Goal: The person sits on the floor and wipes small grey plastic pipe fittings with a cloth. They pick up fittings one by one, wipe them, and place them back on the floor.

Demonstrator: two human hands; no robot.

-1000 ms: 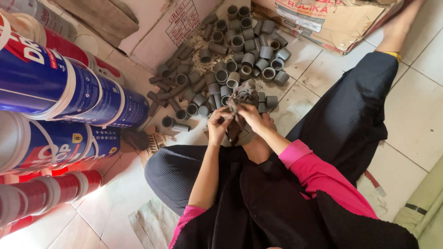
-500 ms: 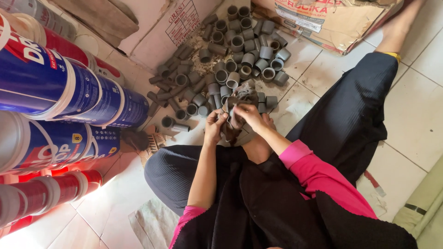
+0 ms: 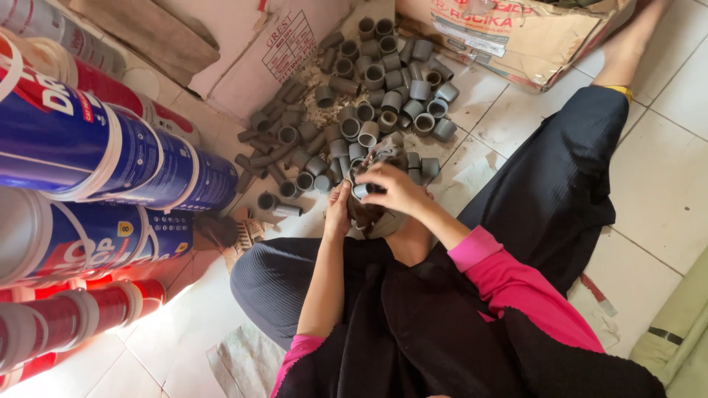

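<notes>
I sit on a tiled floor with a pile of short grey pipe fittings [image 3: 369, 81] in front of me. My left hand [image 3: 340, 206] and my right hand [image 3: 394, 188] meet over a dirty brown rag [image 3: 372, 214] near my knees. A grey fitting [image 3: 361, 190] shows between them, wrapped partly in the rag. My right hand curls over the top of it, and my left hand supports the rag from the side. Which hand grips the fitting itself is partly hidden by the cloth.
Stacked blue and red paint buckets [image 3: 88, 155] stand at the left. A torn cardboard box [image 3: 509, 33] lies at the top right, flat cardboard [image 3: 265, 44] at the top. A small brush [image 3: 247, 234] lies by the buckets. My leg in dark trousers [image 3: 568, 162] stretches right.
My right hand has slid leftward over the rag and fitting, and my left hand has dropped lower beside it. The view has shifted slightly.
</notes>
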